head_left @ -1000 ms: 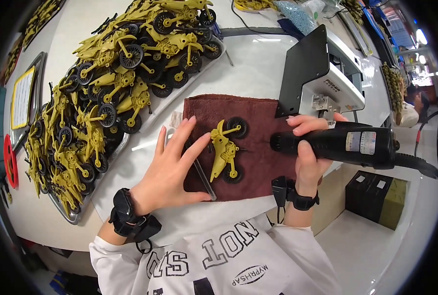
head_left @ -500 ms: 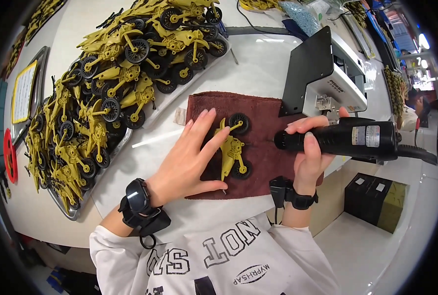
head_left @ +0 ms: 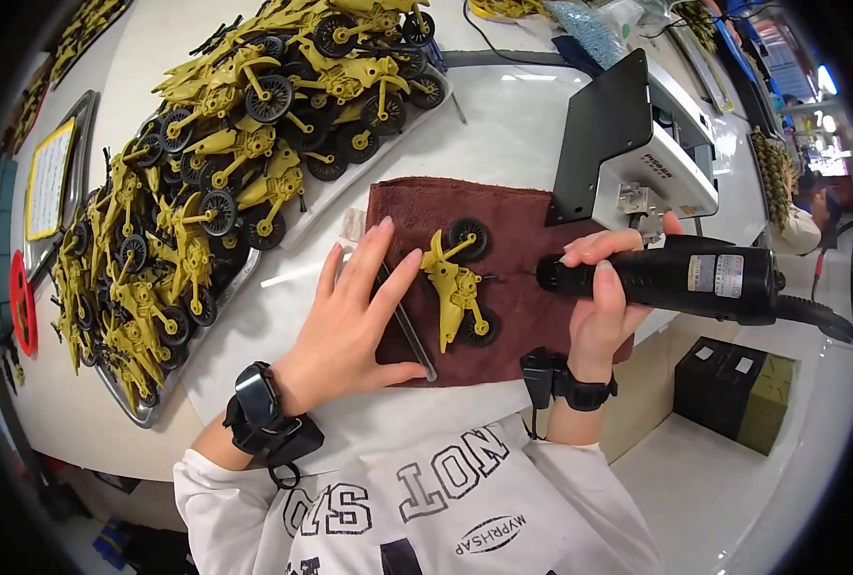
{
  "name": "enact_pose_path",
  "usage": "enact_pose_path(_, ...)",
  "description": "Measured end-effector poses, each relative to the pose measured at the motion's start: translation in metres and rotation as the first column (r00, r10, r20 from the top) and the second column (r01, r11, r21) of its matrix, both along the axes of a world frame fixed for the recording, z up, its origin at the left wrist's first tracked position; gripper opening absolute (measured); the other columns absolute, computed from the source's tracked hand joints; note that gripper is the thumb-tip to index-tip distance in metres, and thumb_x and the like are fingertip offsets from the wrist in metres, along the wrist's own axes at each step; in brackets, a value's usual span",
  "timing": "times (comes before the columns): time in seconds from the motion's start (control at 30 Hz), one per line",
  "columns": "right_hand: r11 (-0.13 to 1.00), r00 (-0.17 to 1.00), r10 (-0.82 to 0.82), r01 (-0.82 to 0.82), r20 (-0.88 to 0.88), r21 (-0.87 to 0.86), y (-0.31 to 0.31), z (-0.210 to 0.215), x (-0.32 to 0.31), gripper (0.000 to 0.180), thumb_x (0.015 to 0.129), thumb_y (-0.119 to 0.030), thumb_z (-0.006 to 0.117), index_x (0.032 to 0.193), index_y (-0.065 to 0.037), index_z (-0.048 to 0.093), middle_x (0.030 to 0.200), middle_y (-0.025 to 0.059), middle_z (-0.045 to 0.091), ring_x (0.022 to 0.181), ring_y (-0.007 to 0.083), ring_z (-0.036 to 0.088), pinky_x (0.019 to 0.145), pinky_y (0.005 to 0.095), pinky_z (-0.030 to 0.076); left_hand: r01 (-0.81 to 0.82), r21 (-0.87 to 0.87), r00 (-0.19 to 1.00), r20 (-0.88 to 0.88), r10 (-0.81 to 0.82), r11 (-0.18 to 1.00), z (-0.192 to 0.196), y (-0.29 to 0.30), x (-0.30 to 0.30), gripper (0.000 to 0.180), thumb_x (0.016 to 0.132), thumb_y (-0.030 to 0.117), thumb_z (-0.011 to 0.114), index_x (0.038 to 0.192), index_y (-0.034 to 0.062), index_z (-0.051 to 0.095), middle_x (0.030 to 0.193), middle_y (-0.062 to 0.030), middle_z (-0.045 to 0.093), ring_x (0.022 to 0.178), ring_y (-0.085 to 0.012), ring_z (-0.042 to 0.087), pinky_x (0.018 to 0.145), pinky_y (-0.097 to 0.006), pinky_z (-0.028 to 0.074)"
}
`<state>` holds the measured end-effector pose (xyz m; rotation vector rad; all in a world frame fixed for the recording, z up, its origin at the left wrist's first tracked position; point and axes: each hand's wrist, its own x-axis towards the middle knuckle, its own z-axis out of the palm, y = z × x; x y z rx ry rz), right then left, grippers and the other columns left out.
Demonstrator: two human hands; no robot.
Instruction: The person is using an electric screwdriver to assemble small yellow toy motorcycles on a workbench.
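The left hand (head_left: 347, 324) has drawn back leftward from the bike (head_left: 453, 290), fingers spread, baring the rod (head_left: 412, 335); whether its thumb touches the rod is hard to tell. The bike now lies uncovered on the cloth (head_left: 513, 355); the right hand (head_left: 601, 305) grips the tool (head_left: 671, 275).

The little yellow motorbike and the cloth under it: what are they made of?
The motorbike looks like moulded plastic, faintly glossy, from its even body colour. The cloth seems matt, napped fabric, its surface fuzzy; towelling or suede is unclear.
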<state>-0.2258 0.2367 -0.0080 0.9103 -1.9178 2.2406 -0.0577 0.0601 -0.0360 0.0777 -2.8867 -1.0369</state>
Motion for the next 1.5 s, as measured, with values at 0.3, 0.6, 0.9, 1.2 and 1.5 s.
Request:
enact_pose_path(0.3, 1.0, 1.0, -0.012, 0.011, 0.028, 0.015, -0.004, 0.002, 0.001, 0.07, 0.079, -0.01, 0.053, 0.138, -0.001, 0.016, 0.076, 0.01, 0.052, 0.065, 0.0197, 0.055, 0.07, 0.0388, 0.05, -0.032, 0.046, 0.996, -0.086, 0.036, 0.998, -0.011, 0.005, 0.001, 0.108, 0.055, 0.039, 0.084, 0.141, 0.0057, 0.028, 0.146, -0.0263, 0.017, 0.135, -0.0414, 0.022, 0.107, -0.052, 0.024)
enact_pose_path(0.6, 0.998, 0.998, -0.053, 0.053, 0.035, 0.023, -0.008, 0.003, 0.004, 0.068, 0.079, -0.01, 0.052, 0.137, -0.001, 0.018, 0.076, 0.0096, 0.052, 0.064, 0.0193, 0.055, 0.069, 0.0375, 0.049, -0.003, 0.098, 0.996, -0.089, 0.012, 0.995, -0.008, 0.005, -0.006, 0.108, 0.056, 0.032, 0.085, 0.141, 0.0051, 0.025, 0.146, -0.0274, 0.015, 0.136, -0.0418, 0.02, 0.109, -0.049, 0.024)
enact_pose_path(0.9, 0.999, 0.999, -0.05, 0.05, 0.02, -0.008, -0.009, 0.0, 0.002, 0.071, 0.079, -0.011, 0.053, 0.139, -0.002, 0.016, 0.075, 0.0089, 0.052, 0.062, 0.0186, 0.053, 0.067, 0.0368, 0.049, -0.028, 0.055, 0.999, -0.042, 0.031, 0.998, -0.008, 0.01, -0.009, 0.108, 0.058, 0.037, 0.083, 0.142, 0.006, 0.024, 0.147, -0.0251, 0.016, 0.137, -0.0409, 0.014, 0.108, -0.056, 0.017)
enact_pose_path(1.2, 0.994, 0.999, -0.038, 0.042, 0.036, -0.102, -0.006, -0.005, -0.003, 0.073, 0.077, -0.006, 0.054, 0.139, 0.001, 0.014, 0.076, 0.0123, 0.056, 0.061, 0.0191, 0.056, 0.063, 0.0323, 0.051, 0.02, -0.107, 1.0, -0.019, -0.022, 0.994, 0.005, 0.015, -0.025, 0.1, 0.057, 0.045, 0.079, 0.138, 0.0079, 0.034, 0.142, -0.0193, 0.031, 0.133, -0.0367, 0.027, 0.107, -0.058, 0.012)
enact_pose_path(1.5, 0.995, 0.995, -0.091, 0.09, 0.03, 0.029, -0.014, 0.001, 0.003, 0.071, 0.079, -0.01, 0.053, 0.139, -0.001, 0.016, 0.07, 0.0087, 0.052, 0.059, 0.0181, 0.053, 0.065, 0.037, 0.049, 0.112, -0.032, 0.99, -0.079, -0.114, 0.993, -0.006, 0.003, -0.029, 0.092, 0.057, 0.041, 0.078, 0.134, 0.0096, 0.04, 0.14, -0.017, 0.035, 0.13, -0.0348, 0.032, 0.107, -0.057, 0.012)
